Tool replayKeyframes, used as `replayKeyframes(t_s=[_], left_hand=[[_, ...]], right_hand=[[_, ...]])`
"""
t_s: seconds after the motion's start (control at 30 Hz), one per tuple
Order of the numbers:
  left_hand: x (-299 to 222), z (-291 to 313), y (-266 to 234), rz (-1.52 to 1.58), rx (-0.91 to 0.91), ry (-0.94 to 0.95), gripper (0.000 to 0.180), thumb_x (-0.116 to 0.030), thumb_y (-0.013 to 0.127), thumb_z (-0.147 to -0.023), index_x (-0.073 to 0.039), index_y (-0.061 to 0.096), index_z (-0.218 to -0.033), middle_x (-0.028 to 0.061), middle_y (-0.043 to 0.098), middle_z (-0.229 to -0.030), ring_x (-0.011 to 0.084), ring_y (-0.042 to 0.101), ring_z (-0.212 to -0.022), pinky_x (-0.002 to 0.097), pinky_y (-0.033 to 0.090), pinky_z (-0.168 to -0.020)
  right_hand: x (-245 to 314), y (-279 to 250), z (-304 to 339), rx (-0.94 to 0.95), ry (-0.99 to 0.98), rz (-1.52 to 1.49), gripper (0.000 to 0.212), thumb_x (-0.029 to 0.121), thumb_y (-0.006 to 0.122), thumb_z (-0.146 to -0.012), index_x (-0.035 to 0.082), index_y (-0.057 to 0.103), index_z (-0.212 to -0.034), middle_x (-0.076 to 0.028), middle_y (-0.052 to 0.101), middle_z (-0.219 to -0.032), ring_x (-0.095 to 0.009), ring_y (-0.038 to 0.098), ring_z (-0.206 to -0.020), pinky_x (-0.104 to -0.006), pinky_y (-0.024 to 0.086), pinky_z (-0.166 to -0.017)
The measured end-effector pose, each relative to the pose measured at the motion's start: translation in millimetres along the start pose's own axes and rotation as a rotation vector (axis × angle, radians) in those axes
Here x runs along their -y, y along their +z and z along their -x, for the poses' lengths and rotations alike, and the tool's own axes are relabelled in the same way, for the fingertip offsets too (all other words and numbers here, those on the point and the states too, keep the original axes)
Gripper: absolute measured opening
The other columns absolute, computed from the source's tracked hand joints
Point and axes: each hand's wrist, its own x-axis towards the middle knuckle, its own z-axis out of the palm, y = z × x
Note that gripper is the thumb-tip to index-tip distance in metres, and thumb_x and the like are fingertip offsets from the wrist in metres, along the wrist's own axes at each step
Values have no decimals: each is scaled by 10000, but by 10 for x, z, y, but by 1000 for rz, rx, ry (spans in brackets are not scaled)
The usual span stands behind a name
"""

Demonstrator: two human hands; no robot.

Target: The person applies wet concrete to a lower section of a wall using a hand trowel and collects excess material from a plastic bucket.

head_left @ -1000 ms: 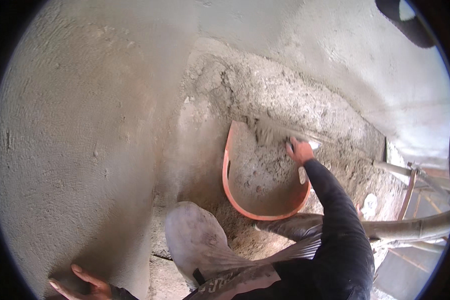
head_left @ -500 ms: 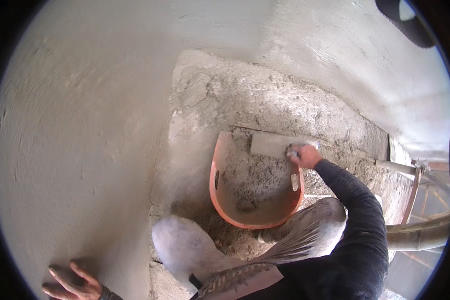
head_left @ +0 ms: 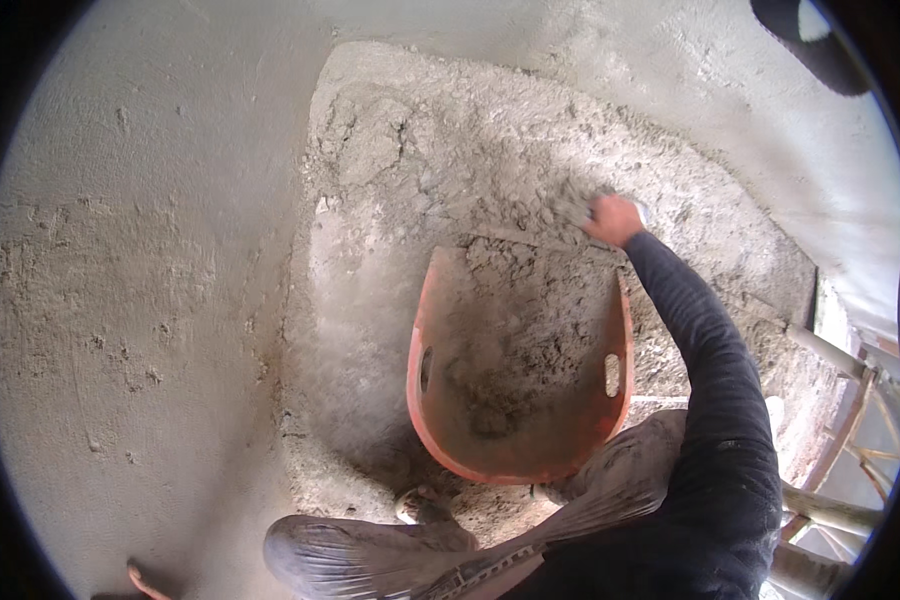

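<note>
My right hand (head_left: 615,219) is closed on a plastering trowel (head_left: 573,205), beyond the far edge of an orange tub (head_left: 417,345). Blur and grey mortar hide most of the trowel's blade. The tub, open at its far side and with a slot in each side wall, holds wet grey mortar (head_left: 515,350). It rests in front of my bent knees. At the lower left edge, part of my left hand (head_left: 146,581) shows by the plastered wall (head_left: 120,330), one finger stretched out; the rest is out of view.
Rough, mortar-smeared surface (head_left: 370,130) lies around and beyond the tub. A smooth grey wall (head_left: 690,60) curves along the far side and right. Poles (head_left: 825,350) and thicker round beams (head_left: 830,510) stand at the right, past the edge. A foot (head_left: 425,505) is beside the tub.
My right hand and the trowel have moved from over the tub to beyond its far edge. The view has shifted, and my left hand has mostly slipped out below.
</note>
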Motion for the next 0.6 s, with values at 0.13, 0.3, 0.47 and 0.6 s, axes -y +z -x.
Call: replayKeyframes(t_s=[0.13,0.3,0.47,0.6], left_hand=[[22,-56,-36,-39,50,12,982,-767,427,-878,-33,304,-1519,290,106,-1605,491,-9,-1483,692,-37,-1117],[-215,-192,-180,199,-109,19,662,-570,631,-869,-251,490,-1432,145,424,-1514,369,276,-1448,648,206,-1123],[-1517,255,-783,1096,446,220,496,-395,577,-935,-79,584,-1317,210,507,-1431,362,404,-1392,542,250,-1179],[-2560,776,-1142,1596,1144,97,632,-445,648,-899,-22,537,-1355,257,546,-1360,388,470,-1326,492,382,-1102]], right_hand=[[429,249,-436,-4,-46,-133,474,475,674,-830,12,707,-922,-205,699,-913,-351,675,-893,-454,538,-824],[466,-37,-215,-160,-201,-171,435,431,674,-835,43,715,-1027,-207,701,-922,-350,663,-947,-447,536,-847],[433,-604,511,-181,-301,-74,365,362,669,-830,68,703,-1044,-149,712,-896,-312,678,-765,-427,565,-707],[818,-583,1435,-139,-531,71,225,220,618,-846,68,688,-996,-110,697,-799,-259,670,-639,-417,546,-579]])
